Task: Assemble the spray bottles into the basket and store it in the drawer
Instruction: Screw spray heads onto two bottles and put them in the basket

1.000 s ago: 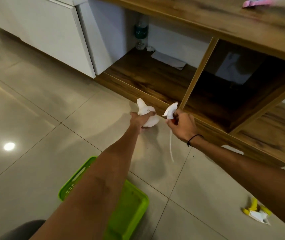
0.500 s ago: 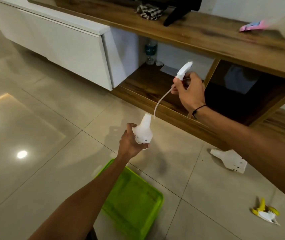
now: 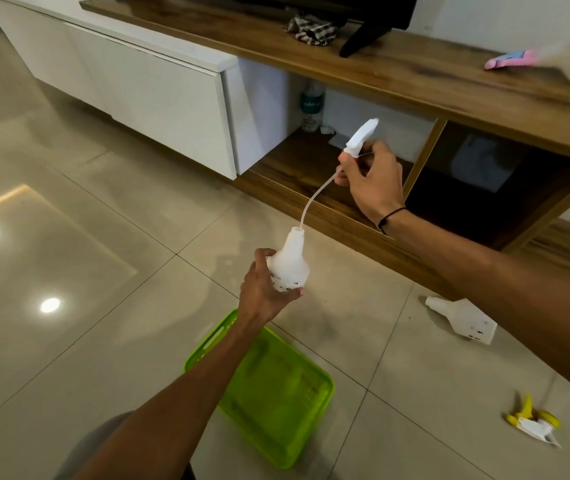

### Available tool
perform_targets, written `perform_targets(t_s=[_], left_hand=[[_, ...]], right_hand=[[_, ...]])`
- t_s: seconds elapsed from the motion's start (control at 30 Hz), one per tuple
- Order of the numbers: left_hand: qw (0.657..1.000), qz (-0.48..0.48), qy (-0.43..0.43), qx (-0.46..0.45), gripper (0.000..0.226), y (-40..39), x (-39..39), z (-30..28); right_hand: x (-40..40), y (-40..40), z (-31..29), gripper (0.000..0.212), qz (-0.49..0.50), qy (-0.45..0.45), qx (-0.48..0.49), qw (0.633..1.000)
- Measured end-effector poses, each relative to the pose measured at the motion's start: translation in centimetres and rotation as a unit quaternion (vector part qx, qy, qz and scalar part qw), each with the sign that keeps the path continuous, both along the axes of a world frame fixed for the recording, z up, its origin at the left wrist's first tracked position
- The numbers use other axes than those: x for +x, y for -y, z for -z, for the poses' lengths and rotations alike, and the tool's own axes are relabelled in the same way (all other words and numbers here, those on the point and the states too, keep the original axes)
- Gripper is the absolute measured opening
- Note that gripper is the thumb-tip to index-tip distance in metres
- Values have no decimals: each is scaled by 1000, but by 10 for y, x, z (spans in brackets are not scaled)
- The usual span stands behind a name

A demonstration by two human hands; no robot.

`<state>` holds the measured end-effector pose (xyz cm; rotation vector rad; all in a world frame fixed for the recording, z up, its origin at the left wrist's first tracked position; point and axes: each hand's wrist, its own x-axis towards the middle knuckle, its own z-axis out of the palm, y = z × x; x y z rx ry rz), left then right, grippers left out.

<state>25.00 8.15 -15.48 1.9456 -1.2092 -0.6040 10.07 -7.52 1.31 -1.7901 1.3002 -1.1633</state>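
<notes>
My left hand [image 3: 264, 292] grips a white spray bottle body [image 3: 288, 263] upright above the floor, its neck open at the top. My right hand [image 3: 371, 180] holds a white trigger head [image 3: 361, 137] higher up and to the right. The head's thin dip tube [image 3: 316, 197] curves down, and its tip sits at the bottle's mouth. A lime-green basket [image 3: 306, 427] lies on the tiles below my left arm. A second white bottle body [image 3: 463, 320] lies on its side at the right. A yellow and white trigger head [image 3: 533, 422] lies further right.
A wooden TV unit [image 3: 415, 77] runs across the back, with white drawer fronts [image 3: 158, 98] on the left and open shelves below. A water bottle [image 3: 312, 107] stands inside the shelf. A checked cloth [image 3: 313, 29] and a pink object [image 3: 510, 59] rest on top.
Both hands lifted the bottle body and the trigger head off the floor. The dip tube's tip has come down to the bottle's mouth. The view has tilted up.
</notes>
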Motion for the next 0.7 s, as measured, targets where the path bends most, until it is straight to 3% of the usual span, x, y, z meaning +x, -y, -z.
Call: perform_targets(t_s=[0.47,0.7], left_hand=[[999,20,26,-27,98,-7,12,-18],[997,76,22,-22,96,-14,25,-13]], right_hand=[[16,-30,57,46,-180,-31,178,967],[8,-30,80,49,-223,-35,191,955]])
